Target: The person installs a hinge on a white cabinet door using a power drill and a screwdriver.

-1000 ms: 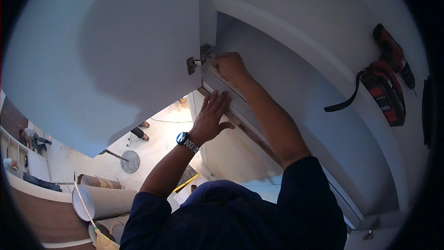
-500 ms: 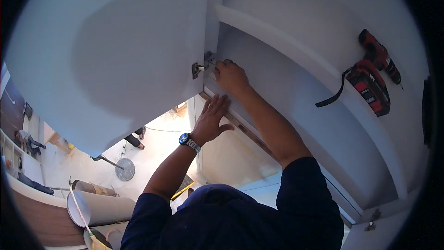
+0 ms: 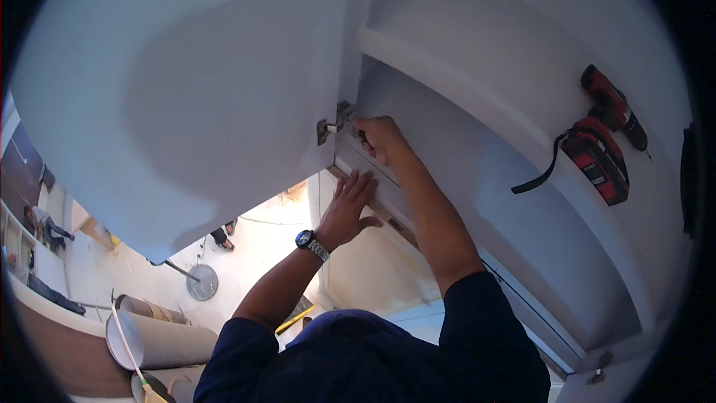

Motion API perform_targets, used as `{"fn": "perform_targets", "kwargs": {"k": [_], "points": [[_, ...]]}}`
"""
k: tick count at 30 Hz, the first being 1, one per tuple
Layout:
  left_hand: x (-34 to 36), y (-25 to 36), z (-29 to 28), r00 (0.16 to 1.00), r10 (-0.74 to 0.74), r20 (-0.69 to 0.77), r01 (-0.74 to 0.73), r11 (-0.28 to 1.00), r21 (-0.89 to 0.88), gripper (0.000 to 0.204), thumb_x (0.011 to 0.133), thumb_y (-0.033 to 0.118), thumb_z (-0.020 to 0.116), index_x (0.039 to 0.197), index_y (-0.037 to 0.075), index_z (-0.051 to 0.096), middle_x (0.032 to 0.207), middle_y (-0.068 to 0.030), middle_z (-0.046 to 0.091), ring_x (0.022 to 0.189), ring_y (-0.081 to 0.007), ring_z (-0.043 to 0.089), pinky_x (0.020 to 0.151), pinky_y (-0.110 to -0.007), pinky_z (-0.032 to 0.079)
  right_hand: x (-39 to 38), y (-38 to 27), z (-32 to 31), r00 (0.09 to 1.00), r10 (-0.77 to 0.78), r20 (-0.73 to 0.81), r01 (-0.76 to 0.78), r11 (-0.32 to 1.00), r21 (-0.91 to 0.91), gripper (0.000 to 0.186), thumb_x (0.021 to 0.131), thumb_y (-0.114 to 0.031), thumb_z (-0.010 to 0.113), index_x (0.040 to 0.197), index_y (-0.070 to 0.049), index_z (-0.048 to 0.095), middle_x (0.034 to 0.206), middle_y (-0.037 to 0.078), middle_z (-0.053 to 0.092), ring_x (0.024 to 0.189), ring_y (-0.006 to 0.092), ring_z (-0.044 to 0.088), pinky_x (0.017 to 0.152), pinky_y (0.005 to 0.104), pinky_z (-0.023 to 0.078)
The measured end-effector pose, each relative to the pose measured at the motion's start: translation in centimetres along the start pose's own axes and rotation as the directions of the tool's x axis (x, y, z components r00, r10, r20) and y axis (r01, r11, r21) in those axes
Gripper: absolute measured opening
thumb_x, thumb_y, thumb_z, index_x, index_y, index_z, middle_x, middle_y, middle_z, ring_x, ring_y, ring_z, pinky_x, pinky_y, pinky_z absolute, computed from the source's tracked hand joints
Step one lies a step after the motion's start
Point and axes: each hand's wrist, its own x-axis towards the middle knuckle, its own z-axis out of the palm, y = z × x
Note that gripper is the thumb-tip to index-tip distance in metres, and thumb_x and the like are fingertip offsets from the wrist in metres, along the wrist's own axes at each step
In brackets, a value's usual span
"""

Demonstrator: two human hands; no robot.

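Turned a little since half a second ago, the right hand (image 3: pixel 381 138) shows its curled fingers underneath. Leftmost from where I stand, a pale door (image 3: pixel 224 97) hangs open, its metal hinge (image 3: pixel 324 132) at the near corner of the cabinet. Next, the left hand (image 3: pixel 348 209) lies along the cabinet's edge, fingers nearly together, thumb apart. Just beside the hinge, the right fingers clamp a small dark tool (image 3: pixel 362 136), mostly hidden. Farther right lies a red-and-black drill (image 3: pixel 597 143).
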Motion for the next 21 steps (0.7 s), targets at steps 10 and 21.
{"fn": "perform_targets", "kwargs": {"k": [10, 21], "points": [[-0.4, 0.5, 0.2, 1.0, -0.008, 0.02, 0.008, 1.0, 0.013, 0.092, 0.079, 0.05, 0.072, 0.147, 0.004, 0.03, 0.156, -0.017, 0.024, 0.147, -0.0342, 0.012, 0.119, -0.05, 0.014, -5.0, -0.4, -2.0, 0.907, -0.417, 0.053, 0.356, 0.694, -0.626, 0.025, 0.076, -0.018, 0.069, 0.092, 0.001, 0.065, 0.084, 0.02, 0.066, 0.075, 0.0321, 0.064, 0.067, 0.0433, 0.051], [0.3, 0.4, 0.3, 1.0, 0.007, 0.0, -0.007, 1.0, 0.008, 0.092, 0.076, 0.05, 0.074, 0.145, 0.004, 0.035, 0.153, -0.0182, 0.028, 0.146, -0.0355, 0.016, 0.119, -0.05, 0.016, -14.5, -26.0, -4.7, 0.154, -0.986, -0.065, 0.559, 0.141, -0.817, 0.038, 0.084, -0.029, 0.066, 0.116, -0.01, 0.067, 0.11, 0.016, 0.066, 0.102, 0.0304, 0.063, 0.088, 0.0377, 0.049]]}}
